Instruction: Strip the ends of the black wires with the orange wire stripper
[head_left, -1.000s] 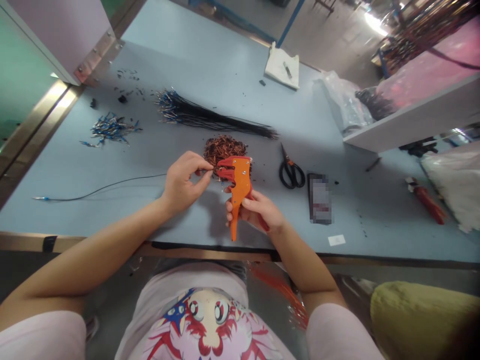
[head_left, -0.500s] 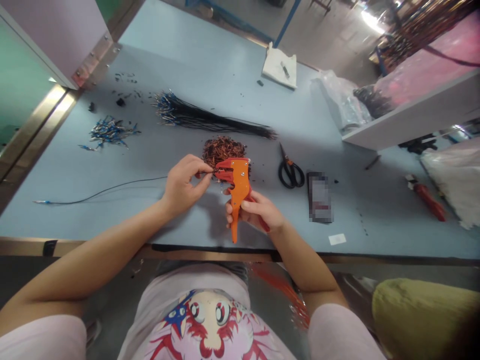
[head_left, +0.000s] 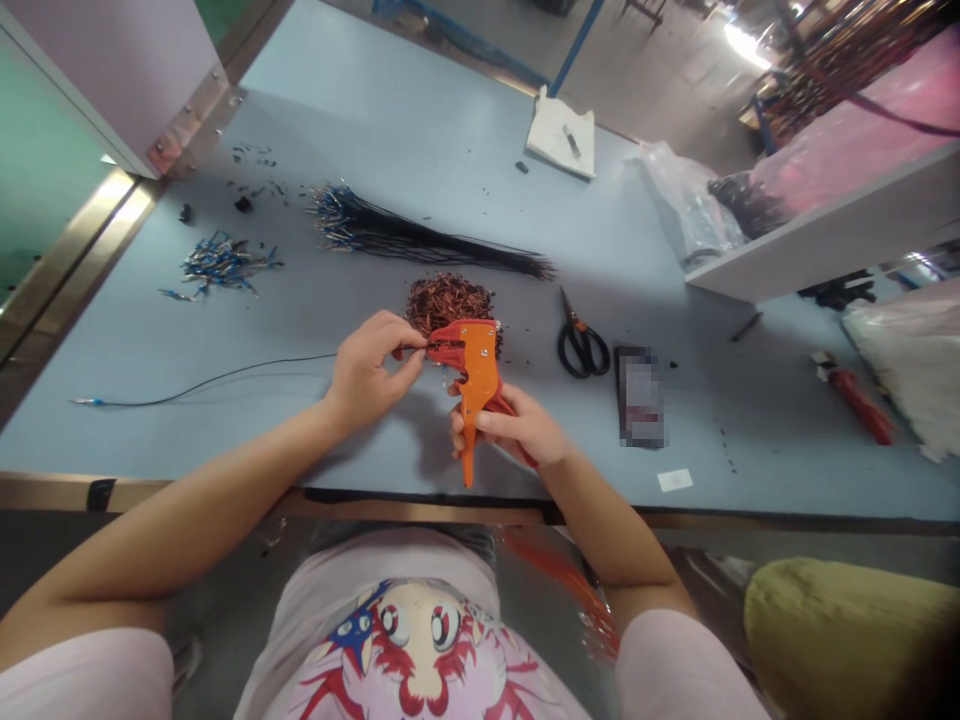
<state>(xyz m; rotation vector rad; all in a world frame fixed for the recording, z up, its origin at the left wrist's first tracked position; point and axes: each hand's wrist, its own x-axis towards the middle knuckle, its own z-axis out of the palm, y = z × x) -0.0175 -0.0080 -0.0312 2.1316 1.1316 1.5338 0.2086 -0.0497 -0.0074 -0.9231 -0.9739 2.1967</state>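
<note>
My left hand (head_left: 377, 368) pinches a thin black wire (head_left: 217, 378) close to its end, and that end sits in the jaws of an orange-and-red wire stripper (head_left: 480, 372). The wire trails left across the table to a blue-sleeved metal terminal. Wrapped round the stripper's handles is my right hand (head_left: 517, 425); the jaws look closed around the wire end. Just behind the tool lies a heap of copper-and-black wire scraps (head_left: 442, 297), partly hidden by it. Farther back rests a bundle of black wires (head_left: 435, 240) with blue terminals at its left end.
Loose blue terminals (head_left: 221, 265) lie in a pile at the left. Black-handled scissors (head_left: 583, 345) and a phone (head_left: 640, 397) are right of the stripper. A white shelf (head_left: 810, 240) juts in at the right, with plastic bags beside it. A red-handled tool (head_left: 855, 400) lies far right.
The stripper's jaws have closed on the wire end, and my right hand's grip has drawn its handles closer together. My left hand stays nearly still.
</note>
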